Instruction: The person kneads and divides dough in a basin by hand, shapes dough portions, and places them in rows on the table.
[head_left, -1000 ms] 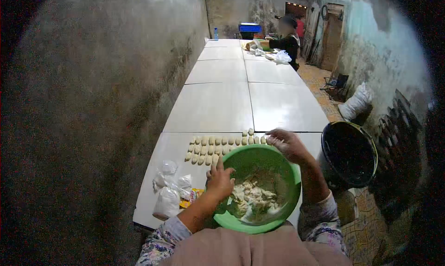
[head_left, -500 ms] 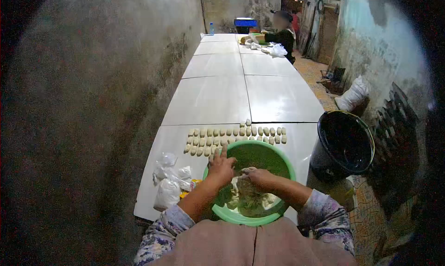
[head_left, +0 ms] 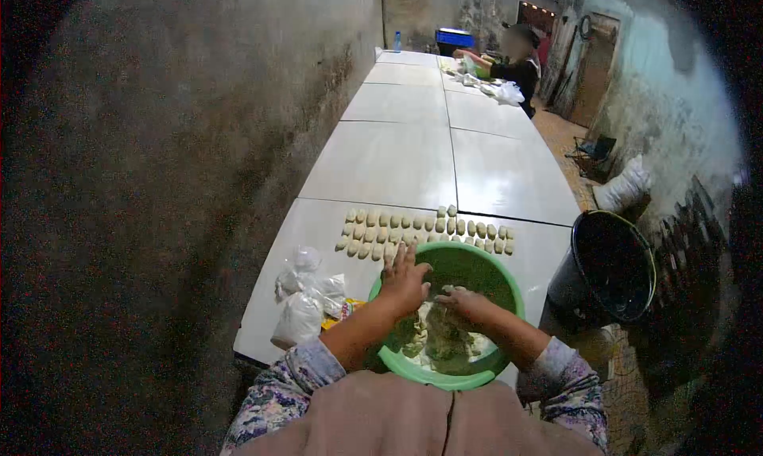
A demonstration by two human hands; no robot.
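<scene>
A wide green basin (head_left: 515, 285) stands on the near end of the white table, with pale dough scraps and flour (head_left: 421, 329) stuck to its inside. Over the basin's far-left rim is my left hand (head_left: 405, 281), its fingers spread and nothing in them. My right hand (head_left: 467, 307) reaches inside the basin from the right, fingers stretched loosely towards the left, whitish at the tips; I see nothing held. Just beyond the basin, rows of small oblong dough pieces (head_left: 395, 220) lie on the table.
Left of the basin sit a plastic bag of white powder (head_left: 299, 319) and a yellow packet (head_left: 342, 314). A black bucket (head_left: 560, 285) stands to the right, near a white sack (head_left: 624, 186). Another person (head_left: 517, 71) works at the table's (head_left: 389, 158) far end beside plastic bags (head_left: 505, 92).
The view has shifted, so the table and basin appear further right. My left hand's fingers are more spread. My right hand stays inside the basin, its fingers less bunched.
</scene>
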